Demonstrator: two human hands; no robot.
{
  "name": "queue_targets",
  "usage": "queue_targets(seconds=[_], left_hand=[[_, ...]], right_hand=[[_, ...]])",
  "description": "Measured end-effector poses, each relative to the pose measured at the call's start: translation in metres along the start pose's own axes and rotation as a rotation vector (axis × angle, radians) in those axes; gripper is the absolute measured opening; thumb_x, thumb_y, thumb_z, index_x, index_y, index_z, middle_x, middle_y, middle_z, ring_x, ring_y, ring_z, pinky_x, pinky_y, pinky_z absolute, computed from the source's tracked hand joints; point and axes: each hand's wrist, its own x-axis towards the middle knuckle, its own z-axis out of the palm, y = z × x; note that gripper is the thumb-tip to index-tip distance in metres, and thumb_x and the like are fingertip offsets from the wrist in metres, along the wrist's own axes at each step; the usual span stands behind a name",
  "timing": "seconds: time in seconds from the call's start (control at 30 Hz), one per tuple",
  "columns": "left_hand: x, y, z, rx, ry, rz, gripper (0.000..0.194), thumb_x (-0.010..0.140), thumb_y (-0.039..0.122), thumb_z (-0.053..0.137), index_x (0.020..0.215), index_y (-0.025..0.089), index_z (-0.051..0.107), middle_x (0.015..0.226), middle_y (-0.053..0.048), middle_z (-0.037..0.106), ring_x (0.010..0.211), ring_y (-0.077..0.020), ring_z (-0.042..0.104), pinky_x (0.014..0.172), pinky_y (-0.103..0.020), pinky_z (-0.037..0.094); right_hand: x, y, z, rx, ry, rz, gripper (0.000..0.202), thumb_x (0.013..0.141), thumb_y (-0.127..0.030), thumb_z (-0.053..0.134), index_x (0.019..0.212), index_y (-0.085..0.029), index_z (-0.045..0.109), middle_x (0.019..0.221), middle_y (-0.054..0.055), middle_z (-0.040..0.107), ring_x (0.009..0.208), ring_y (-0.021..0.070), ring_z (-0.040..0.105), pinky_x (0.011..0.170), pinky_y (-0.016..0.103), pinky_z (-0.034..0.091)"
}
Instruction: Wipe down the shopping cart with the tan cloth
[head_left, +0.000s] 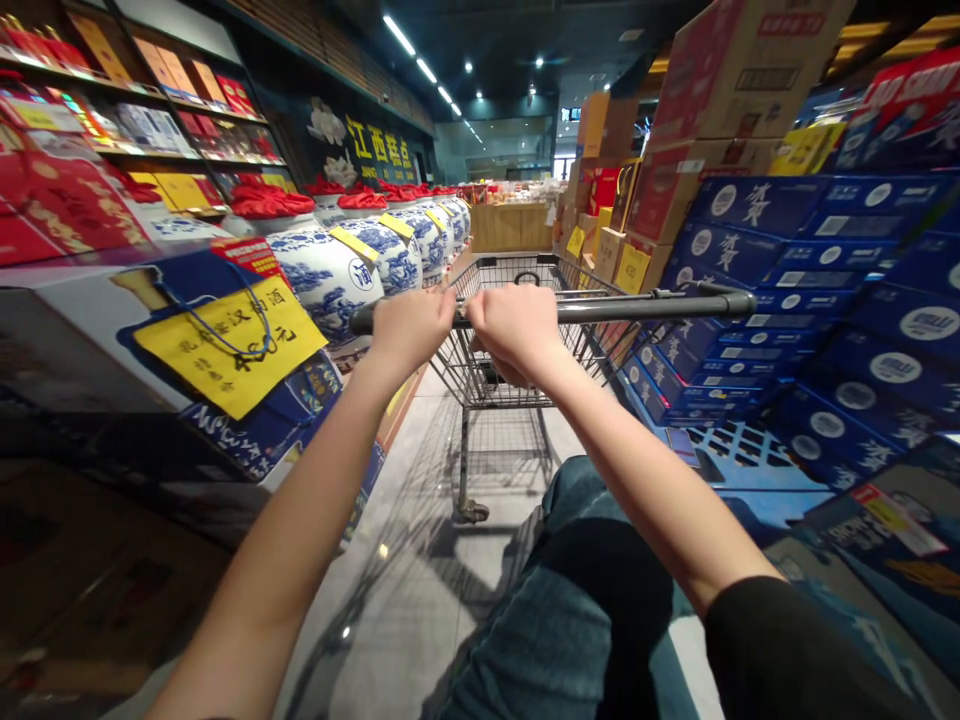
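A metal shopping cart (510,385) stands in front of me, its dark handle bar (637,307) running across the view. Around the left part of that bar my left hand (415,325) is closed. My right hand (517,325) grips the bar just beside it, near the middle of the view, with its fingers wrapped round. The two hands nearly touch. Between the bar and the far rim, the wire basket shows partly behind my hands. One caster (472,512) is visible on the tiled floor below.
Blue-and-white jars (322,270) with red cloth tops line the left side, behind boxes bearing a yellow sign (236,340). Stacked blue boxes (757,255) and tall cartons (682,130) border the right. A wooden counter (510,228) stands farther ahead. Pale floor (405,500) shows between the sides.
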Motion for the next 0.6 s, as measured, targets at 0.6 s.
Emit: queue_targets(seconds=[0.6], left_hand=[[-0.006, 0.000, 0.022, -0.109, 0.228, -0.035, 0.071, 0.098, 0.049, 0.022, 0.085, 0.011, 0.080, 0.078, -0.020, 0.074, 0.074, -0.0294, 0.067, 0.068, -0.037, 0.039]], right_hand=[[-0.011, 0.009, -0.003, -0.011, 0.046, 0.007, 0.053, 0.102, -0.033, 0.030, 0.095, -0.014, 0.079, 0.098, 0.014, 0.080, 0.087, 0.0236, 0.071, 0.072, 0.031, 0.037]])
